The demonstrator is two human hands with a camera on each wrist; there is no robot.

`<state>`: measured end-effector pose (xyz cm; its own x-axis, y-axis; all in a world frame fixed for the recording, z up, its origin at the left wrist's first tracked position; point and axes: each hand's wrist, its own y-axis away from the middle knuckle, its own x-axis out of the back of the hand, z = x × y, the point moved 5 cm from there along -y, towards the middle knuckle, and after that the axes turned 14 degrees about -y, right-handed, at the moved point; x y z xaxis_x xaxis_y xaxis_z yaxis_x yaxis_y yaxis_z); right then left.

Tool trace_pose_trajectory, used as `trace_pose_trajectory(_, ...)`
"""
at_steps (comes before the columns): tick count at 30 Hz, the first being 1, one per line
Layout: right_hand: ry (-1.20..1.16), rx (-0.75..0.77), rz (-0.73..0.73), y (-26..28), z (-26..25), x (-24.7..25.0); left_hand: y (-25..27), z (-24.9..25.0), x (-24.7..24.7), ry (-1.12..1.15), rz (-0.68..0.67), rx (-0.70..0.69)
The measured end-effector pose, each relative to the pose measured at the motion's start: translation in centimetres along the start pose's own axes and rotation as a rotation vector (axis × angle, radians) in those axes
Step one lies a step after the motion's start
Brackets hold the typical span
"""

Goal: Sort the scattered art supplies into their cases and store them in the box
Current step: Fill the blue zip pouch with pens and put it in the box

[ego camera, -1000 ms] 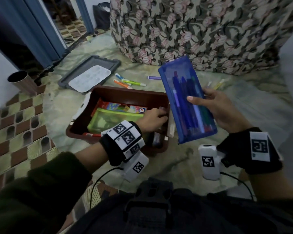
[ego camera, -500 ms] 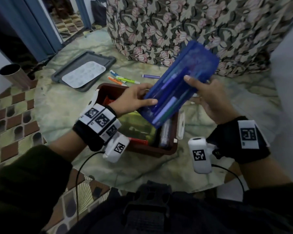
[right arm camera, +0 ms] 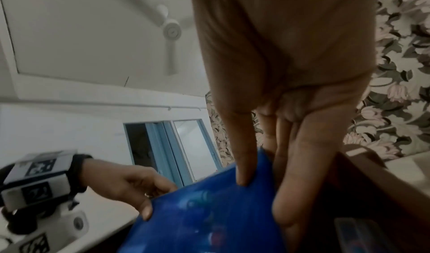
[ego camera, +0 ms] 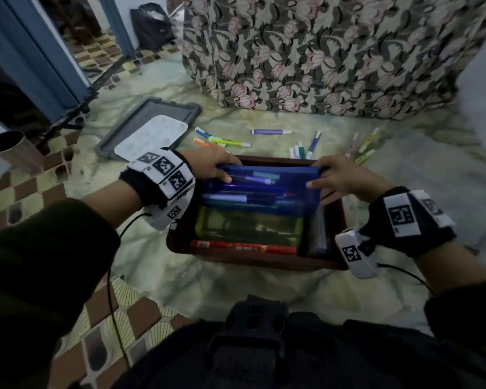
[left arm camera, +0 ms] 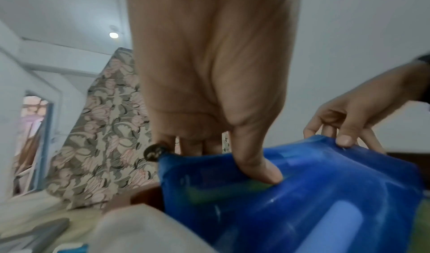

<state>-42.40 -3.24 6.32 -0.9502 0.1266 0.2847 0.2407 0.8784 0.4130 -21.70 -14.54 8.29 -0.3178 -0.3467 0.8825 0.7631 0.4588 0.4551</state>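
Both hands, left hand [ego camera: 212, 164] and right hand [ego camera: 338, 175], pinch the blue pouch [ego camera: 260, 189] by its ends, now lowered flat into the brown box [ego camera: 236, 258], filling it wall to wall; earlier it hung tilted above.

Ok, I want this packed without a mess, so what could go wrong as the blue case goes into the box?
The blue pencil case is gripped at its ends by the left hand and right hand, partly over the green case; it may not settle flat. It nearly spans the brown box, so fingers could jam against the walls. Loose markers lie behind, easily forgotten.
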Motion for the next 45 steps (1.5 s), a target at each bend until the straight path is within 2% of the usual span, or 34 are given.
trace_pose_trajectory(3, 0.087, -0.116, -0.006, -0.5, 0.0, -0.5, -0.9, -1.2, -0.5, -0.123, -0.089, -0.022)
trace_pose_trajectory(5, 0.169, -0.13, 0.01, -0.7, -0.3, -0.6, -1.4, -1.4, -0.6, -0.16, -0.063, -0.056)
trace_pose_trajectory(11, 0.174, -0.1, 0.098, -0.5, -1.0, -1.1, -1.5, -1.9, -0.9, -0.248, 0.172, -0.127)
trace_pose_trajectory(15, 0.257, -0.066, 0.144, -0.7, -1.7, -1.5, -0.4, -2.0, -1.4, -0.295, 0.352, -0.156)
trace_pose_trajectory(18, 0.448, -0.08, 0.04, -1.1, -2.6, -2.6, -0.1, -2.0, -1.8, -0.325, 0.398, -0.172)
trace_pose_trajectory(23, 0.586, -0.169, -0.17, -2.1, -2.6, -3.8, -0.5, -2.7, -2.8, -0.267, 0.281, -0.127)
trace_pose_trajectory(27, 0.699, -0.142, -0.259, -2.7, -3.0, -4.3, -0.3, -3.0, -3.0, -0.182, 0.24, -0.141)
trace_pose_trajectory(30, 0.7, -0.143, -0.273, -3.1, -3.7, -3.8, 0.4, -3.2, -2.2, -0.032, 0.302, -0.145)
trace_pose_trajectory(34, 0.61, -0.04, -0.297, -3.7, -6.3, -4.3, 2.3, -4.3, -0.1, 0.277, 0.502, -0.062)
trace_pose_trajectory(37, 0.517, 0.141, -0.29, -4.7, -9.7, -6.0, 4.2, -5.9, 1.6, 0.367, 0.606, 0.004)
trace_pose_trajectory(41, 0.407, 0.325, -0.261, -6.8, -13.9, -9.6, 6.3, -9.6, 3.5, 0.42, 0.687, 0.106)
trace_pose_trajectory(45, 0.317, 0.361, -0.246, -10.2, -17.2, -13.9, 7.0, -15.3, 4.5, 0.551, 0.714, 0.234)
